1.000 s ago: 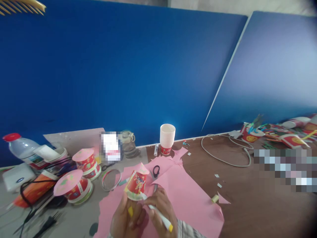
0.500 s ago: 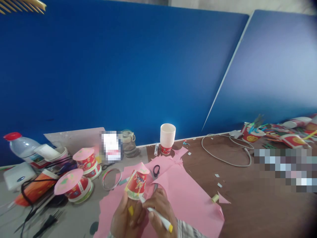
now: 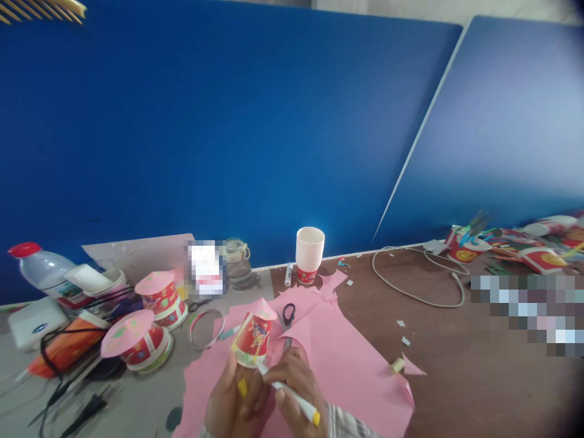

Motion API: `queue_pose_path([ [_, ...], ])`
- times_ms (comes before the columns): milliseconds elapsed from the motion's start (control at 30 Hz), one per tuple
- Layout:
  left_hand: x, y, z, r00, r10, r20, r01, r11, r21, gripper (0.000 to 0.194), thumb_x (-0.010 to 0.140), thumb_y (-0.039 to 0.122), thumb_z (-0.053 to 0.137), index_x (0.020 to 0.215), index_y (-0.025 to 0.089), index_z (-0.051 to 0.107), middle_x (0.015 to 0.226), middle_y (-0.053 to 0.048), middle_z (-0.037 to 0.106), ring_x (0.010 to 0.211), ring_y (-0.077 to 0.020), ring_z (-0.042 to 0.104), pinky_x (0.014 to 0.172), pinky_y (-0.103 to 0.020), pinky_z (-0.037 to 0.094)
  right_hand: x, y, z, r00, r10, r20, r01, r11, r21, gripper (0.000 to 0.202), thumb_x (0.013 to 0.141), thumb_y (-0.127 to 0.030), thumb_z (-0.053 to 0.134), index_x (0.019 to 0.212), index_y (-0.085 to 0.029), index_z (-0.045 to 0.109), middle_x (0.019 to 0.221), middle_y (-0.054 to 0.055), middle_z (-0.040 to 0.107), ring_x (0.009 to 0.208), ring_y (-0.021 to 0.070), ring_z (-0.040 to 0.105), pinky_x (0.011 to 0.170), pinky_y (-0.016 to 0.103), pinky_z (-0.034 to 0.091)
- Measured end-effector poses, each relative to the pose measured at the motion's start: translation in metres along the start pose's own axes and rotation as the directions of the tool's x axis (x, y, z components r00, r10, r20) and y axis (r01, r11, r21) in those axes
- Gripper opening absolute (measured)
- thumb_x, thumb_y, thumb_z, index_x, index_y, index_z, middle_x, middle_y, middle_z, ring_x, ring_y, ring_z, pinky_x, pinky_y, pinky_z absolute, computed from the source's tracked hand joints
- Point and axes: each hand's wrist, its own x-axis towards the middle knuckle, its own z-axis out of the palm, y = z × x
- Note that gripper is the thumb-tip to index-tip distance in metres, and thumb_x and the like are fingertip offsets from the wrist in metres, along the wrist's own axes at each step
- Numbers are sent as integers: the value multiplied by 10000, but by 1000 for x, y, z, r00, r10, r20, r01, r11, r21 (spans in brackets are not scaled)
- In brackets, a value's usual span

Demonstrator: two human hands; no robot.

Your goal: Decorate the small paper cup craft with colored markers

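A red paper cup (image 3: 253, 336) stands upside down in my left hand (image 3: 229, 395), whose fingers are wrapped around its lower part. On top of the cup sits a small pink paper cone (image 3: 263, 309). My right hand (image 3: 294, 383) grips a white marker (image 3: 294, 398) with a yellow end, its tip at the cup's pale, green-tinted rim. A small yellow piece (image 3: 242, 387), perhaps the marker's cap, shows between my left fingers. Beneath both hands lies a large pink paper sheet (image 3: 347, 365), with dark-handled scissors (image 3: 289, 314) partly hidden under a fold of it.
At left are two pink-topped cups (image 3: 145, 350), a red-capped bottle (image 3: 43, 274), cables and a roll of tape (image 3: 206, 329). Stacked paper cups (image 3: 309, 252) and a glass jar (image 3: 238, 264) stand behind. A white cable (image 3: 417, 298) and craft supplies (image 3: 524, 243) lie right.
Almost nothing differs. The whole view has shifted very slightly, while both hands, the cup and the marker keep the same places relative to each other.
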Motion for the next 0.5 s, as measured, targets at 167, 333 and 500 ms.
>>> queue_pose_path([
  [167, 0, -1, 2, 1000, 5, -24, -6, 1000, -8, 424, 640, 559, 397, 455, 210, 549, 181, 1, 472, 252, -127, 373, 358, -248, 310, 1, -1, 2, 999, -44, 20, 42, 997, 60, 346, 853, -454, 381, 837, -244, 655, 602, 1, 667, 528, 203, 602, 651, 375, 433],
  [333, 0, -1, 1, 1000, -19, -23, 19, 1000, 12, 409, 639, 559, 400, 475, 213, 545, 182, 11, 462, 248, -121, 356, 352, -242, 288, 2, -2, -1, 1000, -18, 22, 17, 998, 61, 347, 860, -444, 374, 836, -244, 657, 600, 1, 669, 536, 207, 597, 634, 365, 433],
  [500, 0, -1, 1, 1000, 3, -23, -2, 999, 32, 409, 637, 557, 407, 446, 216, 527, 186, 19, 462, 254, -110, 354, 353, -229, 269, 4, -4, -2, 999, -26, 43, 23, 997, 75, 350, 856, -447, 377, 846, -241, 660, 595, 5, 672, 531, 210, 597, 633, 366, 440],
])
